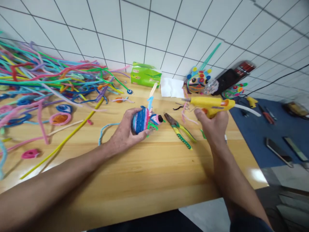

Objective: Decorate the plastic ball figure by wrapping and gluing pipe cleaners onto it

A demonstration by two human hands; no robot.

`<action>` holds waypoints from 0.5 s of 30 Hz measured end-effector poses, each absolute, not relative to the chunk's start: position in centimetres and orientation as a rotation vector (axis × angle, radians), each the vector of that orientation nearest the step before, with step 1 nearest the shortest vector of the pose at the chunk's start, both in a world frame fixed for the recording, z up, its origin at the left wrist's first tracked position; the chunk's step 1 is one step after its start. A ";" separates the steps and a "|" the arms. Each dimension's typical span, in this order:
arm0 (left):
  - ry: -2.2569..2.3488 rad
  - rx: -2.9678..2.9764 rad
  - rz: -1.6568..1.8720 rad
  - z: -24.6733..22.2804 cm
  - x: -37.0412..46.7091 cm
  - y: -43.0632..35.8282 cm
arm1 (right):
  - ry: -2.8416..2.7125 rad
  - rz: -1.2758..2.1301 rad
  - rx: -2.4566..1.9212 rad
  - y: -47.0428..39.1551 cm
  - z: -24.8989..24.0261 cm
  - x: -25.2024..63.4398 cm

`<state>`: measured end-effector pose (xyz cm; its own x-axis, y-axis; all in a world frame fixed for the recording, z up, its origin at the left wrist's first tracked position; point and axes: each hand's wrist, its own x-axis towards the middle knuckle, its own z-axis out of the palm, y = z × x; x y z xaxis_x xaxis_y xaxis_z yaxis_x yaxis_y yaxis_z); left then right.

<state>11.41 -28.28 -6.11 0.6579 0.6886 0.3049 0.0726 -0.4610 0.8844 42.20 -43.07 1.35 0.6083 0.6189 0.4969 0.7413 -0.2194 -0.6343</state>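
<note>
My left hand (126,130) is wrapped round a small craft figure (141,120) covered in blue, pink and purple pipe cleaner. Its right end has a black tip and green trim, and light blue and cream strips stick up behind it. In my right hand (216,125) is a yellow hot glue gun (210,104), held above the table with its nozzle pointing left. A white glue stick (248,109) juts from its rear. Between my hands lie pliers (180,129) with green and yellow handles, touching neither hand.
A heap of coloured pipe cleaners (48,77) covers the left of the wooden table (145,180). Along the tiled wall stand a green tissue pack (145,74), white paper (172,87) and a decorated figure (198,80). Phones (278,151) lie on a blue surface at right.
</note>
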 end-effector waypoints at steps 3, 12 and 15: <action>0.590 1.937 0.843 -6.5 11.5 -28.1 | -0.949 -0.189 -2.017 -42.5 1.4 47.6; 0.585 1.943 0.913 -7.2 11.6 -27.9 | -0.661 -0.075 -2.525 -40.1 -2.9 55.7; 0.596 1.917 0.897 -7.0 11.7 -27.8 | -0.671 -0.049 -2.578 -40.7 -3.5 56.1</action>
<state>11.68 -27.78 -6.97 0.6194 0.7052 0.3451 0.0449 -0.4707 0.8812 56.05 -40.75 -3.48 0.8796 0.4516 0.1495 0.4686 -0.7684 -0.4358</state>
